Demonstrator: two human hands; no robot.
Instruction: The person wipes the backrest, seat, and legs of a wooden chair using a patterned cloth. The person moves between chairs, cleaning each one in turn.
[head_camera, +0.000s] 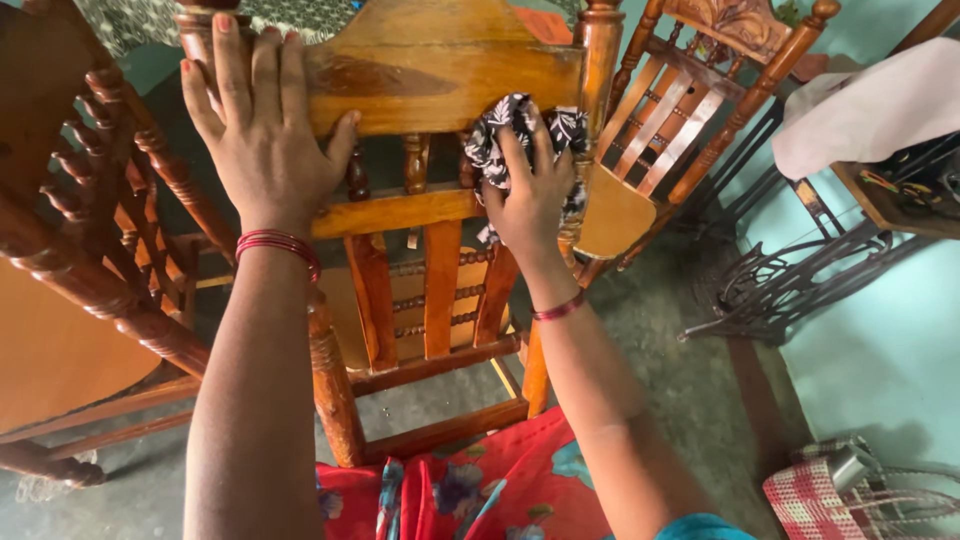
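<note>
Right hand (530, 195) balls up a black-and-white cloth (510, 130) against the wooden chair (440, 75) under its top rail; left hand (265, 125) lies flat, open, on that rail's left end.

Soft even daylight, sharp focus, edge distortion.

Red bangles (280, 246), floral red garment (470, 490)

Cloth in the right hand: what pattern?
Black with white print, the cloth shows best in the head view.
</note>
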